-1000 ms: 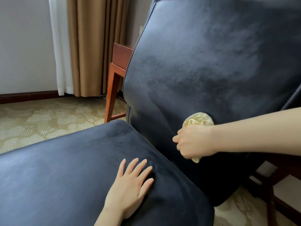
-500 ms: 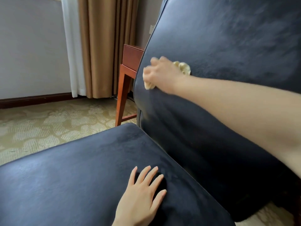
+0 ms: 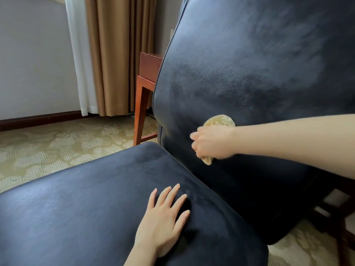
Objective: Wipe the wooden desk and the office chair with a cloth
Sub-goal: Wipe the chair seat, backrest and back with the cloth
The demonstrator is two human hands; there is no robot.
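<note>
A dark blue velvet office chair fills the view, its backrest upright on the right and its seat cushion low at the left. My right hand grips a bunched pale yellow cloth and presses it against the lower backrest, near its left edge. My left hand lies flat on the rear of the seat cushion with fingers spread. A corner of the reddish wooden desk shows behind the backrest, with one leg reaching the floor.
Tan curtains and a white sheer hang against the wall behind the desk. Patterned beige carpet covers the floor to the left. Dark wooden chair legs stand at the lower right behind the backrest.
My right hand with the cloth swept from the upper left of the backrest half a second ago down to its lower part. My left hand stayed on the seat.
</note>
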